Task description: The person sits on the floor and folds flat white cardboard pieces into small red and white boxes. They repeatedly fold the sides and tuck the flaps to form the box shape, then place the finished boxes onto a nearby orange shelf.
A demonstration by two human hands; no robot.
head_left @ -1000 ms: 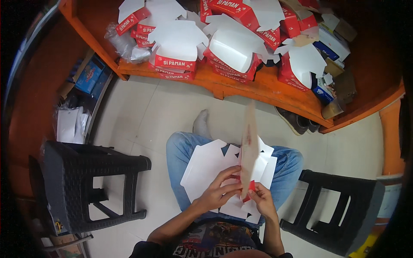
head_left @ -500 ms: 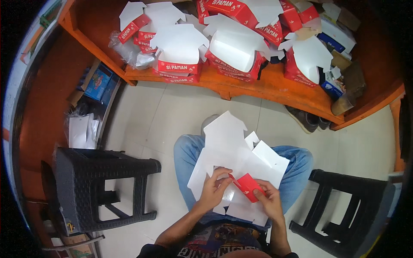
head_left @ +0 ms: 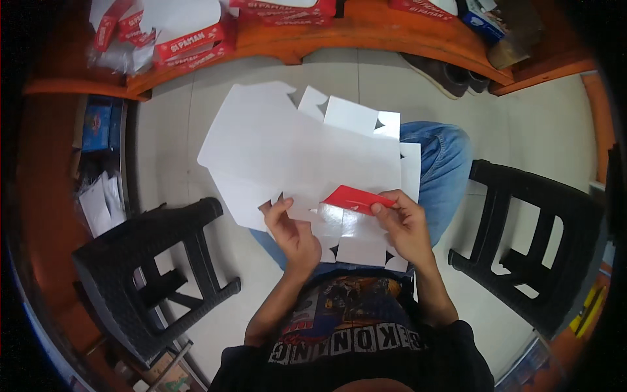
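A flat, die-cut cardboard box blank [head_left: 294,144], white side up, lies across my lap, with its notched flaps at the far right and near edges. My right hand [head_left: 408,225] pinches a folded-over red flap [head_left: 356,198] of it between thumb and fingers. Beside the blank's near left edge is my left hand [head_left: 292,232], fingers bent and apart, the thumb clear of the index finger. Those fingertips lie close to a small slot in the card; whether they touch it is hard to tell.
Folded red-and-white boxes [head_left: 189,42] stand on an orange wooden shelf [head_left: 261,49] ahead. Black plastic stools [head_left: 153,261] flank me on both sides. Dark shoes [head_left: 447,75] sit beneath the shelf at right, and a blue package [head_left: 96,127] is at left.
The box blank has turned counterclockwise, its pointed end swinging to the left. My left hand has left the red flap and moved left; my right hand still holds it. The view has tilted down.
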